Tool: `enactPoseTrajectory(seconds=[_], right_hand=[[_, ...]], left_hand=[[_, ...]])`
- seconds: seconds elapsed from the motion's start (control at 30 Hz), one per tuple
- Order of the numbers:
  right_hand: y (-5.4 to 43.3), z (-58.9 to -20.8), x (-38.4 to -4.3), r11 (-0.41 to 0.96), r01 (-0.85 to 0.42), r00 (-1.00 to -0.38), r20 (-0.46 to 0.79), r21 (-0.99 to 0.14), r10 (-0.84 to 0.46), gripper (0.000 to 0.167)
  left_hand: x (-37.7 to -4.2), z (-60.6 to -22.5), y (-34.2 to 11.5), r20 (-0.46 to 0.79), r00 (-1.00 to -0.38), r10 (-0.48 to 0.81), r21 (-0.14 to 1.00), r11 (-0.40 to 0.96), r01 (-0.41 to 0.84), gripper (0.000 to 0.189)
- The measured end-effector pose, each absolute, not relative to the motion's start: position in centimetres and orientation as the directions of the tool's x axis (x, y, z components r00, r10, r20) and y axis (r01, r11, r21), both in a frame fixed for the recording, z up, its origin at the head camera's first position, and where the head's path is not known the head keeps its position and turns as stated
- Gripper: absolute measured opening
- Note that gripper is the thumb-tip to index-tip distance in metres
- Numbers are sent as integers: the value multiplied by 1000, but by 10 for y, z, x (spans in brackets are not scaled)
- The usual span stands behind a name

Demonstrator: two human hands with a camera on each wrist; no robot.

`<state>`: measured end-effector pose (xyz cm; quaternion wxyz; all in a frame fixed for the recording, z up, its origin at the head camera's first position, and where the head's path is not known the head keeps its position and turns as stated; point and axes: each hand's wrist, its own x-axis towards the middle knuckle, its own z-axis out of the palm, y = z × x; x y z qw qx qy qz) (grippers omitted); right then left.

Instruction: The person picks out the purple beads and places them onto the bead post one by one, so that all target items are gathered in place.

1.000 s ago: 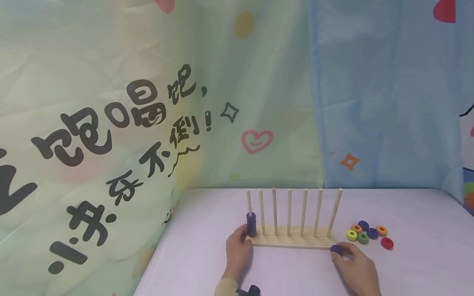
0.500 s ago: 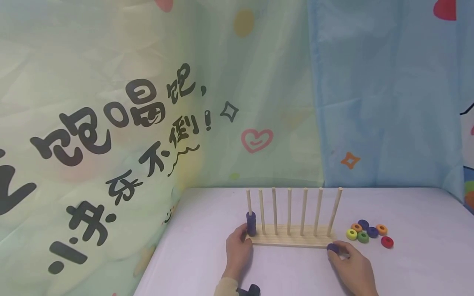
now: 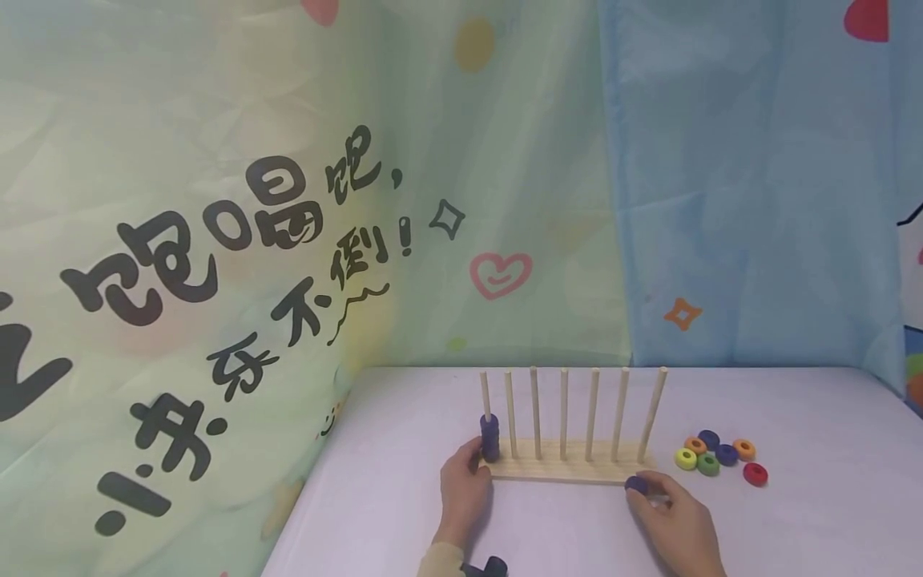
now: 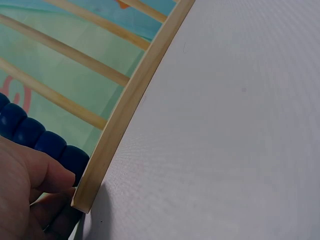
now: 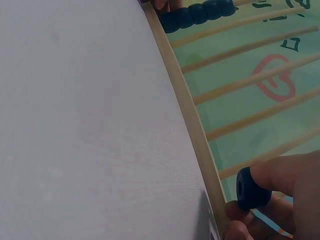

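Note:
A wooden bead rack (image 3: pixel 558 469) with several upright pegs stands on the table. Several dark blue ring beads (image 3: pixel 489 438) are stacked on its leftmost peg. My left hand (image 3: pixel 465 487) grips the left end of the base, its fingertips beside the bottom bead in the left wrist view. With thumb and fingers, my right hand (image 3: pixel 678 517) pinches one dark blue bead (image 5: pixel 252 190). That bead is at the front of the base near its right end, off the pegs, its hole facing sideways in the right wrist view. The other pegs carry no beads.
Right of the rack lie loose beads: a yellow bead (image 3: pixel 686 458), a green bead (image 3: pixel 708 464), a red bead (image 3: pixel 755 474), two orange and two dark blue ones. A printed curtain (image 3: pixel 505 200) hangs behind the table (image 3: pixel 577 533).
My right hand has slid left along the front of the base, carrying the pinched blue bead with it. The left hand and the rack have stayed in place.

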<state>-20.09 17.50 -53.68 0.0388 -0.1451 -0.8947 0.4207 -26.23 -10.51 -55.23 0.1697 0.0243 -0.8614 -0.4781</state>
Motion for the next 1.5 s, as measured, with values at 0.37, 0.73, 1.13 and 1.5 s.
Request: enactPoseTrajectory(seconds=[0.37, 0.73, 1.13, 1.5], right_hand=[[169, -535, -199, 551, 222, -957, -70, -805, 283, 50], [161, -539, -198, 555, 182, -966, -42, -812, 256, 48], [144, -539, -194, 567, 145, -979, -37, -811, 198, 42], [122, -535, -185, 507, 123, -988, -59, -853, 139, 37]], left_hand=[[-262, -554, -105, 262, -943, -204, 828, 550, 111, 48], [-263, -555, -105, 264, -944, -199, 826, 552, 115, 49], [-262, -553, -105, 262, -944, -201, 829, 548, 113, 48], [-264, -557, -106, 277, -941, -195, 825, 550, 129, 49]])
